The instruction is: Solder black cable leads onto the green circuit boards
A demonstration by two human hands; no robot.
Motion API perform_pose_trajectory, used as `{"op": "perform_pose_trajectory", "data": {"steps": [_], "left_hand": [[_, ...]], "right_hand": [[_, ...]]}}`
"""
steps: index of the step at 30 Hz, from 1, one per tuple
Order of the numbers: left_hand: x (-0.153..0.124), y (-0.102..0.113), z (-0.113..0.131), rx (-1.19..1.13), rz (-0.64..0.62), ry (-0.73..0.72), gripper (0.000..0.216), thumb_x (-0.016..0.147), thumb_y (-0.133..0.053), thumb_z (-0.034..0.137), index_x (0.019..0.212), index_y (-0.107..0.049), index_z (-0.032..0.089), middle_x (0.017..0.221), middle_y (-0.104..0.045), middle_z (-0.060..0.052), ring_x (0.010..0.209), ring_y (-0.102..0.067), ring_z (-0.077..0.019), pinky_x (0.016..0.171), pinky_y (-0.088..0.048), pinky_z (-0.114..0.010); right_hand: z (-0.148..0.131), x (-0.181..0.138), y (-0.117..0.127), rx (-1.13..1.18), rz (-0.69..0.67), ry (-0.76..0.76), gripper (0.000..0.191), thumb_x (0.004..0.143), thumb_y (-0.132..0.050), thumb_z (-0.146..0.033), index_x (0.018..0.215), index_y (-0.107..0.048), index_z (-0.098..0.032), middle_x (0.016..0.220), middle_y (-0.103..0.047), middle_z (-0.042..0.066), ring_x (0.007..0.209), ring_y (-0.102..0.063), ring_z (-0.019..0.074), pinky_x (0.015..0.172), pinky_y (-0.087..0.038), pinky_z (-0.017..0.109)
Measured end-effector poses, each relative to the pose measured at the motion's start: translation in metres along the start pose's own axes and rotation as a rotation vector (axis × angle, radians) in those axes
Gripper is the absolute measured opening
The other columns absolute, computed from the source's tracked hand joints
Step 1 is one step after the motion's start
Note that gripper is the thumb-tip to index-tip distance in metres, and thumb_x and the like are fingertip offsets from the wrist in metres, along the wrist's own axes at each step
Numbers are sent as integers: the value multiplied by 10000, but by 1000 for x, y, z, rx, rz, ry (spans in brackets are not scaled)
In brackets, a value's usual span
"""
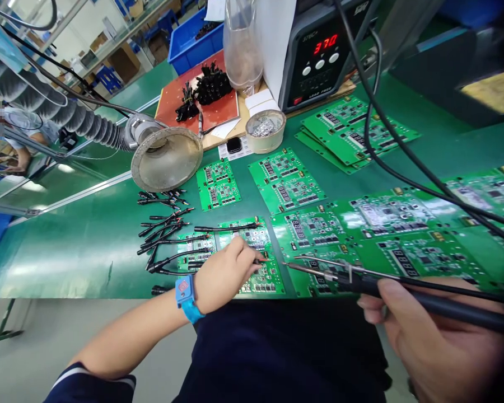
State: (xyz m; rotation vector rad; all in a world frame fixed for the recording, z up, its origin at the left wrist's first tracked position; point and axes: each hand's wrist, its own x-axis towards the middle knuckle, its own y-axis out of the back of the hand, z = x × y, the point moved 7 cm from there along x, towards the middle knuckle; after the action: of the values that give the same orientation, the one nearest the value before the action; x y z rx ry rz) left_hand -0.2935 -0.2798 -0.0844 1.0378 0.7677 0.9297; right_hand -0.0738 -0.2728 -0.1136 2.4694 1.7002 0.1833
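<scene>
At far left, a ribbed hose (67, 115) ends in a round hood (168, 159) over the green mat (67, 246). Loose black leads (163, 224) lie near the hood. The left hand (224, 274), wearing a blue wrist strap (187, 296), is closed, pinching a lead (260, 261) against the near board (252, 257). Just right, the iron (403, 291) is gripped in the closed right hand (441, 336), tip beside the board. More boards (403, 235) extend right. Far behind stand a tin (265, 131) and the station (323, 53); its cables (403, 151) cross the right boards.
</scene>
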Motion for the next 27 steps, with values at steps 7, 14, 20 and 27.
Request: {"op": "perform_pose_trajectory", "data": {"steps": [7,14,20,27], "left_hand": [[-2,-7,5,-63,22,-3,299,902,-378,330,1050,-568,153,806,-581,-51,738,-584,-143,685,-508,-266],[1,-9,6,-24,-7,24,284,904,-372,299,1053,-569,158,791,-541,-45,688,-568,-134,627,-506,-256],[1,-10,6,-37,-3,68,280,906,-365,295,1009,-587,159,775,-521,-41,662,-556,-133,610,-497,-256],[1,-11,6,-112,30,139,264,895,-393,294,1012,-587,159,787,-506,-37,672,-553,-133,630,-494,-258]], "right_hand": [[-10,-6,-6,-74,-50,58,134,647,-665,-264,618,-548,-207,523,-543,-25,389,-526,129,333,-443,188],[-11,-7,-10,-136,-101,124,152,663,-650,-245,560,-552,-191,506,-544,-19,393,-528,116,346,-440,180],[-13,-8,-11,-167,-99,131,158,668,-648,-262,556,-557,-199,504,-548,-14,415,-539,127,364,-453,200],[-21,-8,-15,-166,-98,202,175,681,-635,-208,531,-545,-202,500,-531,-32,410,-527,92,377,-445,166]]}}
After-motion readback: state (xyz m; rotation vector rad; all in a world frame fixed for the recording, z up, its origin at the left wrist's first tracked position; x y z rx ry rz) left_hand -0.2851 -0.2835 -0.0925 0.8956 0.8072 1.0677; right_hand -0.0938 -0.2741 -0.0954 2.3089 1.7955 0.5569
